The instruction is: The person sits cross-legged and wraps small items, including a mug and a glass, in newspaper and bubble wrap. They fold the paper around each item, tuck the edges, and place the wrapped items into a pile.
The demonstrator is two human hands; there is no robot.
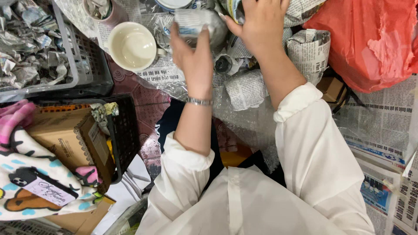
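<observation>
- Holding a newspaper-wrapped bundle [198, 26] between them, both hands work near the top of the view; the bundle sits just above a sheet of clear bubble wrap [244, 117] that spreads toward the person's lap.
- The left hand [193, 54] stands edge-on against the bundle's near side, fingers pressed together and upright, seemingly to brace the paper so it stays tight.
- The right hand [261, 24] lies over the bundle's far right side with its thumb hooked against the paper; its fingers run out of the top of the view, so whether they are spread or closed cannot be told.
- A bare cream cup [132, 45] stands open side up just left of the bundle, empty and unwrapped, on printed newspaper.
- Several finished rolls of newspaper [307, 50] lie close together right of and below the hands, probably kept within reach as a group.
- A grey plastic crate [65, 48] at upper left holds a heap of crumpled newspaper.
- A black basket [124, 130] lower left holds a brown cardboard box [65, 135], with a patterned cloth [30, 182] draped over its near end.
- An orange plastic bag [370, 39] bulges at upper right; its contents are hidden.
- Flat newspaper sheets [383, 126] cover the floor on the right.
</observation>
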